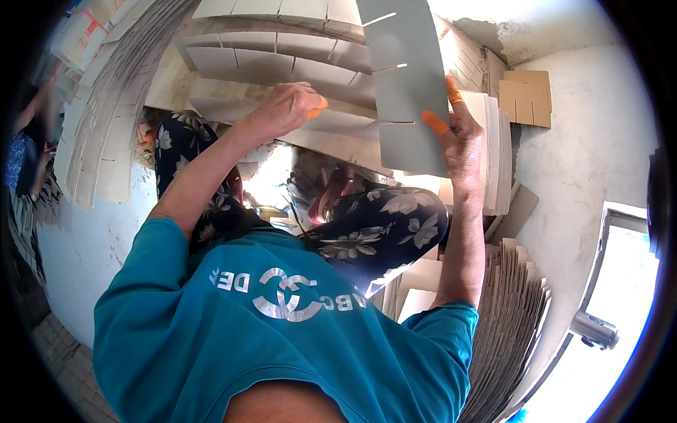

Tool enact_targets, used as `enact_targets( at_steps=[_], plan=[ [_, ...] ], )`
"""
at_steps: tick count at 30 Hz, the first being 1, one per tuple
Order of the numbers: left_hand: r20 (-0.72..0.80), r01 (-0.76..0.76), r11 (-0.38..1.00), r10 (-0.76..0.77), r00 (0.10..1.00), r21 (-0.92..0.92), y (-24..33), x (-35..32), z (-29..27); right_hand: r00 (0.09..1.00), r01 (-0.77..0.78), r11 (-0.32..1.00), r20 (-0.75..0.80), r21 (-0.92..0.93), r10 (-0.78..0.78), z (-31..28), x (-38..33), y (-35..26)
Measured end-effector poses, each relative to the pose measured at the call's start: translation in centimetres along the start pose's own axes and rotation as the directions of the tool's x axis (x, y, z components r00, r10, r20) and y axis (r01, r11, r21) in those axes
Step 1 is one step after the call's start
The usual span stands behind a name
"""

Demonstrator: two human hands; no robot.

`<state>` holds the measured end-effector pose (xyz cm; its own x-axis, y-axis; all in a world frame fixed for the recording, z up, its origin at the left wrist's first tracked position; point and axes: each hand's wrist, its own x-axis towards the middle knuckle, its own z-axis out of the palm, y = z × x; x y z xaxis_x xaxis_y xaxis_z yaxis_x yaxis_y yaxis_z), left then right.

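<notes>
Grey rectangular cardboard strip with three slots is held up right of centre, long axis running away from the person, slots facing left. Right hand is nearer, fingers clamped on its right edge, beside a cream cardboard stack. Left hand, fingers curled together, apparently on nothing, lies leftward across a gap.

Strong daylight floods in from the opening at lower right, which burns out to white with a bluish fringe; another blown-out patch glares between the knees; the wall is bright, palest toward the top; the held sheet shows a shaded grey face; the left margin is dim and soft; fisheye distortion bends straight edges, and black vignetting closes the corners.
</notes>
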<state>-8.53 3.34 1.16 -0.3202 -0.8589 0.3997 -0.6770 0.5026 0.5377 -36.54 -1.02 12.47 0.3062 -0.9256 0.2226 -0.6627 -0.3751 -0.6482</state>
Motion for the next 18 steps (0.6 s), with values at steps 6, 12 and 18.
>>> enact_targets(
  at_steps=[6,12,18],
  plan=[
    [0.008,-0.005,1.0,0.005,1.0,0.031,-0.2,0.4,0.0,0.999,-0.009,0.999,0.037,0.047,0.007,0.5,0.6,0.1],
    [-0.074,-0.043,0.999,0.045,0.996,0.028,-0.5,0.5,0.4,0.996,-0.028,0.999,0.086,0.033,0.025,0.4,1.1,-0.2],
    [-0.001,-0.009,0.999,0.009,1.0,0.035,-0.6,0.5,0.1,0.981,-0.074,0.993,0.185,0.097,0.055,1.1,1.5,-0.2]
  ],
)
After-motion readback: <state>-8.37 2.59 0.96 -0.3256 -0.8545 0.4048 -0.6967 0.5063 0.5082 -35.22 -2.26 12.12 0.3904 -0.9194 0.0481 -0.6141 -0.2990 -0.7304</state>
